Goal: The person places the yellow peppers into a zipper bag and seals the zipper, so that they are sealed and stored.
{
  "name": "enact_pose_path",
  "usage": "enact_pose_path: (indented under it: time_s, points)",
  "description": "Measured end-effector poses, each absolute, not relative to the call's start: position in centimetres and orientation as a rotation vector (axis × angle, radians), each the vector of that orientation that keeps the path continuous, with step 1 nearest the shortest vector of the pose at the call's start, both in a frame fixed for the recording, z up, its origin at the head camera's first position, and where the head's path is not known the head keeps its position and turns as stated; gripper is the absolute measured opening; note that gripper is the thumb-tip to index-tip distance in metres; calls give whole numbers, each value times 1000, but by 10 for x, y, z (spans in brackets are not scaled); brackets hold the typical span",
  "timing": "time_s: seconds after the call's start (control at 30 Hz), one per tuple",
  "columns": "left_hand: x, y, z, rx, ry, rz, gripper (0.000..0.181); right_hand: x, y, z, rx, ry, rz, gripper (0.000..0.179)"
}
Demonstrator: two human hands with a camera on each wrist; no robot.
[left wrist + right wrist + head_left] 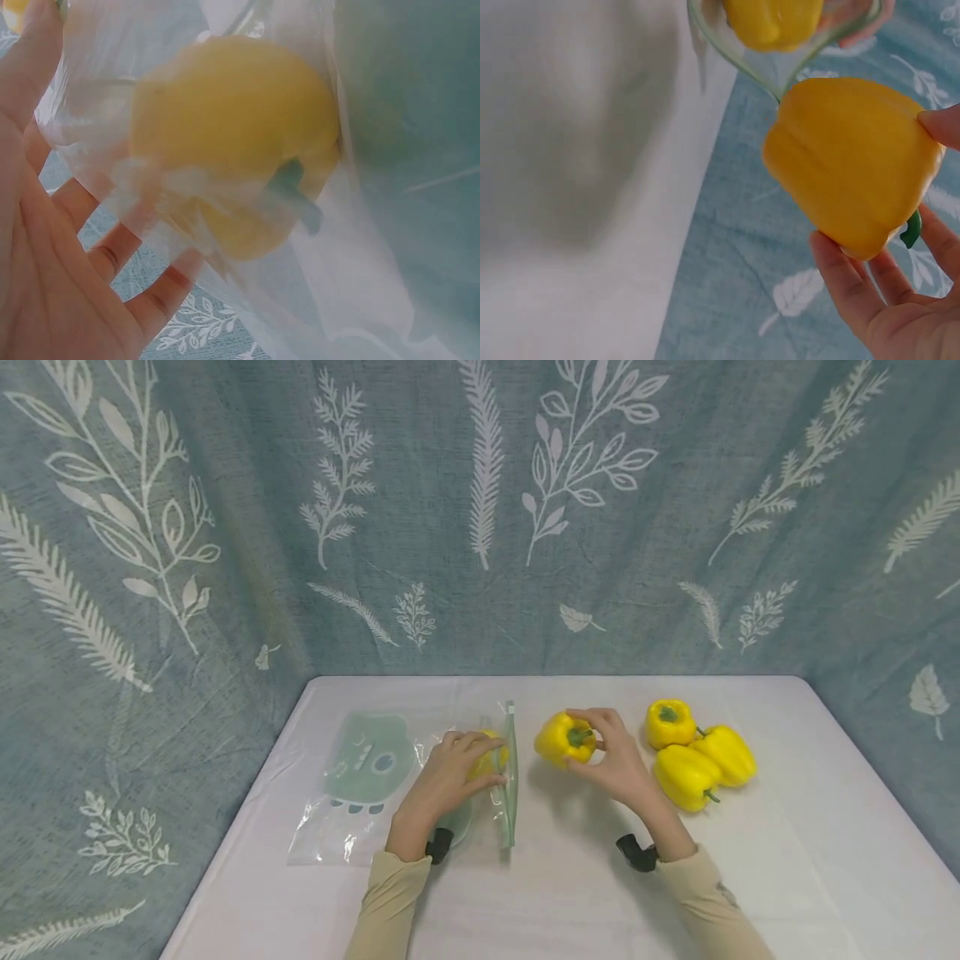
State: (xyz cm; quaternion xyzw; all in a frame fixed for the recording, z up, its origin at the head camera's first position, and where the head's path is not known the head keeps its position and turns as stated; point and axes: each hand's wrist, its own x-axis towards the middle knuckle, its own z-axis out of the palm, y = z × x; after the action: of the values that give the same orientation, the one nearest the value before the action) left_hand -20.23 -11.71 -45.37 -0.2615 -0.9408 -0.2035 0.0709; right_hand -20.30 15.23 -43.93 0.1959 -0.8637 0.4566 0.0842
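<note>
My left hand (450, 777) grips the mouth end of a clear zip bag (367, 785) with a green print, lying flat on the white table (540, 893). One yellow bell pepper (232, 142) sits inside the bag against my fingers (112, 255), seen through the plastic. My right hand (615, 764) holds a second yellow pepper (564, 739) by its sides, just right of the bag's green zip edge (510, 777). In the right wrist view this pepper (851, 161) hangs in front of the open bag mouth (727, 45), lifted off the table.
Three more yellow peppers (697, 756) lie together on the table to the right of my right hand. A grey-blue curtain with white leaf print (480, 510) hangs behind and on both sides of the table.
</note>
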Motion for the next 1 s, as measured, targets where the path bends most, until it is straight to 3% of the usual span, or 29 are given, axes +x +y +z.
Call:
enact_pose_path:
  time_s: [1.0]
  points:
    - [-202, -116, -455, -792, -2804, -565, 57, -195, 112, -469, 650, -2620, 1552, 60]
